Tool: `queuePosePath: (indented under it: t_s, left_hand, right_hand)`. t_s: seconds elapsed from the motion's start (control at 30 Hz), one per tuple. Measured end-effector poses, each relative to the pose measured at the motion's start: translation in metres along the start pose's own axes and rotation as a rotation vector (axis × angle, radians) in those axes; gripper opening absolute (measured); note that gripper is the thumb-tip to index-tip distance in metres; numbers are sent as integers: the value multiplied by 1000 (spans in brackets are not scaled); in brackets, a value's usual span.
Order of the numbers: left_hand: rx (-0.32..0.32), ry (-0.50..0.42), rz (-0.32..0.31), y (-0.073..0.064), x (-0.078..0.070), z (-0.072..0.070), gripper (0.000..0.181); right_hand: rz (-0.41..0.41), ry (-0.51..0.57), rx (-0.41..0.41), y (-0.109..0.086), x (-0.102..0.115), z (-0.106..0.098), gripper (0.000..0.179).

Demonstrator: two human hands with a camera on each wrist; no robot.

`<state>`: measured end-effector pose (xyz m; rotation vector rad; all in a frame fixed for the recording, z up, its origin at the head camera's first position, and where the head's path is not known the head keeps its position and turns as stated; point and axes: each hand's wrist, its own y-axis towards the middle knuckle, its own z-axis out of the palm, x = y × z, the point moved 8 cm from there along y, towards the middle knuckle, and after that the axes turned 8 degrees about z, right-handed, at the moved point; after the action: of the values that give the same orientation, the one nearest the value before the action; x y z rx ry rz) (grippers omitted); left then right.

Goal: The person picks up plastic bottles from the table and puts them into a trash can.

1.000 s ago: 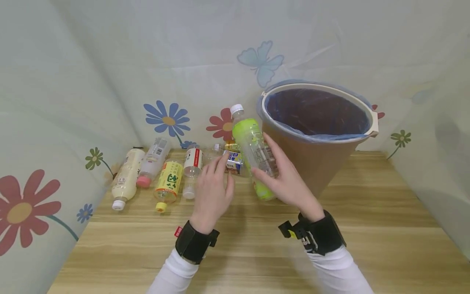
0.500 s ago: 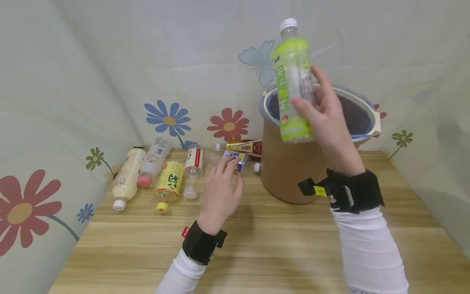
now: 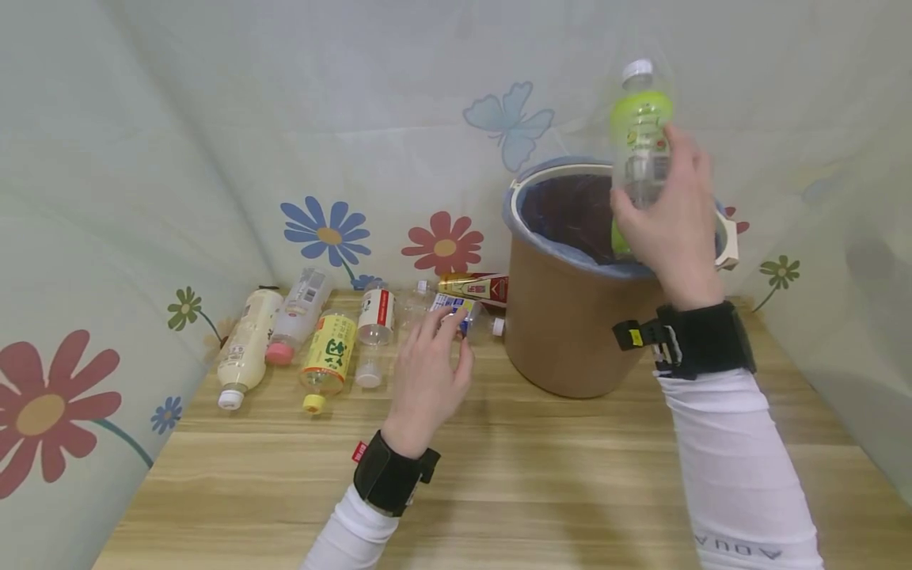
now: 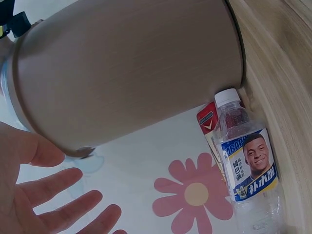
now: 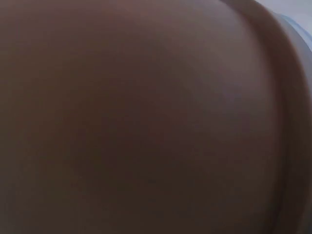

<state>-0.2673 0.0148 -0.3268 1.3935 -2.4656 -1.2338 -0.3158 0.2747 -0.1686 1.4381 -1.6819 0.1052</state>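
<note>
My right hand (image 3: pixel 673 222) holds a clear plastic bottle with a bright green label (image 3: pixel 641 119) and white cap, upright over the mouth of the brown bin (image 3: pixel 563 340). The bottle's lower end overlaps the bin's opening and is partly hidden by the hand. My left hand (image 3: pixel 431 388) hovers over the table, fingers apart and loosely bent, holding nothing. Close by its fingertips lies a clear bottle with a blue label (image 4: pixel 251 165) and white cap. In the left wrist view this bottle is beside the bin's base. Only the bin's wall (image 5: pixel 146 97) fills the right wrist view.
Several bottles lie left of the left hand: a red-and-white-labelled one (image 3: pixel 376 317), a yellow-labelled one (image 3: pixel 331 348), one with a pink cap (image 3: pixel 298 317) and a cream one (image 3: pixel 249 340). A red-and-gold can (image 3: pixel 477 286) lies behind. A blue liner (image 3: pixel 530 226) edges the bin.
My right hand has lifted the green-labelled bottle off the table, carried it right and then lowered it slightly over the bin. My left hand has shifted a little to the right.
</note>
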Motion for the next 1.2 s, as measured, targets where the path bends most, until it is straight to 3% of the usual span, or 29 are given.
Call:
queuePosePath:
  t_s: [0.33,0.53,0.9,1.0,1.2]
  left_hand:
    - [17,-5,-14,0,4,1,36]
    - [24,-4,-13,-1,6,2,35]
    - [32,36,-29,-5,21,-5,35]
    - [39,59,-46,-7,31,-8,36]
    - [37,105,-80,-12,55,-15,38]
  right_hand:
    - [-8,-44,-5,-10,-2,3,53]
    - [-95,27,-48,-24,6,5,41]
    - [-416,285,-239,-86,36,16,15]
    - [-447,344,-240,-105,35,25,15]
    - [-419,408,-173,-139,32,48,13]
